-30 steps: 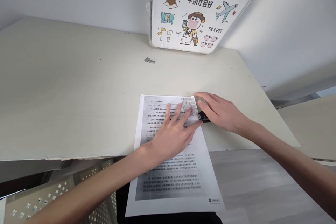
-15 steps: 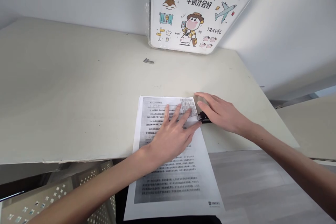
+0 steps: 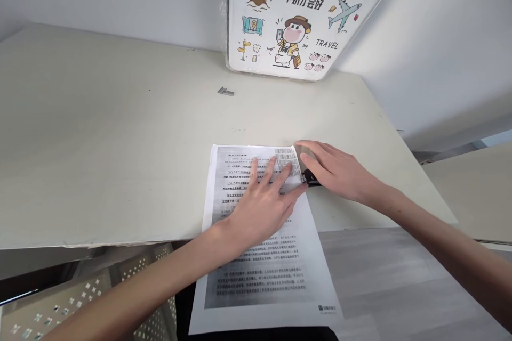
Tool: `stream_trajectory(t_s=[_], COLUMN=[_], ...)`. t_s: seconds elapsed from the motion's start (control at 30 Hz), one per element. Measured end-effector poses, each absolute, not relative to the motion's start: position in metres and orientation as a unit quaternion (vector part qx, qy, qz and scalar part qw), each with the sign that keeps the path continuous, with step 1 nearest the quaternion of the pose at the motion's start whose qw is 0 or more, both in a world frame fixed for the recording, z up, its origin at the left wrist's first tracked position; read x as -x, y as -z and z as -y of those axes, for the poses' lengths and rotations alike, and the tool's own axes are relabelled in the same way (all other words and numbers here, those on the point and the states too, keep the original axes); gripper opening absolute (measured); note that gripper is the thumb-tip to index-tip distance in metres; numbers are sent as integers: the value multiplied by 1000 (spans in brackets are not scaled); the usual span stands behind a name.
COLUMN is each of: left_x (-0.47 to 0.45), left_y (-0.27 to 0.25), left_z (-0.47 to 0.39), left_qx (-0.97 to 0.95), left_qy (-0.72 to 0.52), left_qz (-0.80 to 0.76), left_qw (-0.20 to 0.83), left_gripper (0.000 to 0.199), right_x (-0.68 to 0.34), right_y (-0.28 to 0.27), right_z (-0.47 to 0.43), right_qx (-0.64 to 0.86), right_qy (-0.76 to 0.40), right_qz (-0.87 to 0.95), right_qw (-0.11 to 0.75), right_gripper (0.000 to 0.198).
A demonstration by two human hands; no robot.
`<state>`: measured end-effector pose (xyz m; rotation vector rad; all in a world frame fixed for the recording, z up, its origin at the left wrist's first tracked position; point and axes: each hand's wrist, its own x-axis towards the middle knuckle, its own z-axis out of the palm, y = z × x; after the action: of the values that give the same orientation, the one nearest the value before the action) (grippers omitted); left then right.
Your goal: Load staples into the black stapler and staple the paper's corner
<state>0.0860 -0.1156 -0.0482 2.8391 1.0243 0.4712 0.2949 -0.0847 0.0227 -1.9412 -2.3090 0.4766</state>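
Note:
Printed sheets of paper (image 3: 256,287) lie at the table's front edge and hang over it toward my lap. My left hand (image 3: 260,202) rests flat on the top sheet, fingers spread, with the thumb near the paper's right edge. A black stapler (image 3: 312,180) sits at that right edge, mostly covered by my right hand (image 3: 340,173). My right hand is bent over the stapler and grips it from above. The stapler's front end touches the paper's side; whether its jaws are closed on the sheets is hidden.
Small grey staple strips (image 3: 226,91) lie farther back on the white table (image 3: 100,144). A white board with cartoon travel pictures (image 3: 264,16), wrapped in clear plastic, leans against the wall. A perforated beige chair (image 3: 68,303) stands below the table at the left.
Both hands, the paper and the stapler stay in nearly the same place. The whole view has shifted very slightly.

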Motion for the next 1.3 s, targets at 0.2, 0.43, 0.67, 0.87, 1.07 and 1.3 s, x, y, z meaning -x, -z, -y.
stream_trajectory(t_s=[0.2,0.43,0.67,0.87,1.07,1.3], left_x=[-86,-85,-85,-72,-44,-37], left_y=[47,45,42,38,35,32], left_z=[115,116,116,114,106,107], left_qx=[-931,-931,-930,-932,-941,-938], left_qy=[-145,-144,-143,-161,-149,-152], left_qz=[-332,-333,-331,-302,-253,-265], left_qw=[47,50,70,121,171,165], left_gripper=[47,45,45,43,43,41], right_x=[-294,-295,-292,-292,-290,-286], right_y=[-22,-21,-22,-23,-19,-13], right_z=[85,84,84,85,84,84], right_qx=[639,632,627,617,610,594], right_qy=[-148,-137,-133,-126,-111,-70], right_qz=[754,762,767,776,784,801], right_qw=[36,33,24,24,13,-5], right_gripper=[45,45,43,44,46,51])
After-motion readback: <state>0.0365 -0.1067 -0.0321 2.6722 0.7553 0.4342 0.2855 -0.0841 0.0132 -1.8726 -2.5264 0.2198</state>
